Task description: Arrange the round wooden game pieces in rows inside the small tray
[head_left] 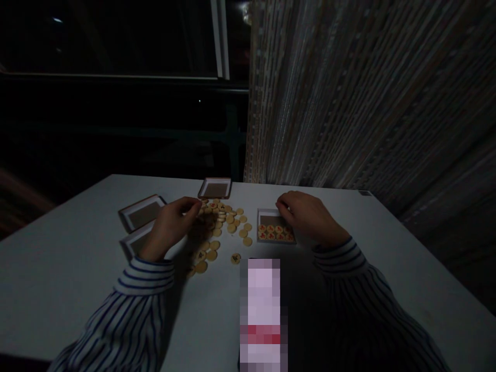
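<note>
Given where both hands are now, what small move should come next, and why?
Probably the left hand should carry one of the loose discs over to the small box: its near rows are already filled, the far part looks bare, and the right hand rests at its far corner.

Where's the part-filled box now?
Head view: box sits right of centre on the table, at the right hand, just right of the loose pieces.

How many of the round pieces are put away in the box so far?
A couple of rows already lie in the small box, which the right hand touches. The left hand is at the loose pile. Most pieces are left, scattered on the table.
</note>
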Available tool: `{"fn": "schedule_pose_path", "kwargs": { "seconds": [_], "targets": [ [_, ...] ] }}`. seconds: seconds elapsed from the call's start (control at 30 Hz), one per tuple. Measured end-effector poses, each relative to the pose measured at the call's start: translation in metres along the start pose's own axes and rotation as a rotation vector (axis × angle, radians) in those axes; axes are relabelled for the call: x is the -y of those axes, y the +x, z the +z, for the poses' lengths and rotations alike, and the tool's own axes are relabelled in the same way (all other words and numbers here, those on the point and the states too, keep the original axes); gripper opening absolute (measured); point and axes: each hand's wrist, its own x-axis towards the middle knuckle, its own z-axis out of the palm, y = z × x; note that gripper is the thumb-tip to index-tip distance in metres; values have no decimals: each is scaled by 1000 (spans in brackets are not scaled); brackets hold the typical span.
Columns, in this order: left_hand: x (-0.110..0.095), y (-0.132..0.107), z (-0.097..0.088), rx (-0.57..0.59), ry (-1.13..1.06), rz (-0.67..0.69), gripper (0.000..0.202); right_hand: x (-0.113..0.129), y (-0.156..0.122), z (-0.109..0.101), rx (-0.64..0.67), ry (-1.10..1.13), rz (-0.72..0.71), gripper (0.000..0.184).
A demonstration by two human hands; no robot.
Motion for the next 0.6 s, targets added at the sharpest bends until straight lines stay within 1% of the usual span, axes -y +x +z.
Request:
{"fn": "schedule_pose_path", "kwargs": {
  "seconds": [0.23,0.37,0.6],
  "targets": [
    [25,-8,-1,-73,-11,-36,36,4,1,6,-57,4,11,22],
    [36,-14,-1,-111,-38,-56,37,6,2,9,-90,10,36,26],
    [54,-28,4,-126,-149,-132,35,13,4,15,-81,30,20,27]
  ]
}}
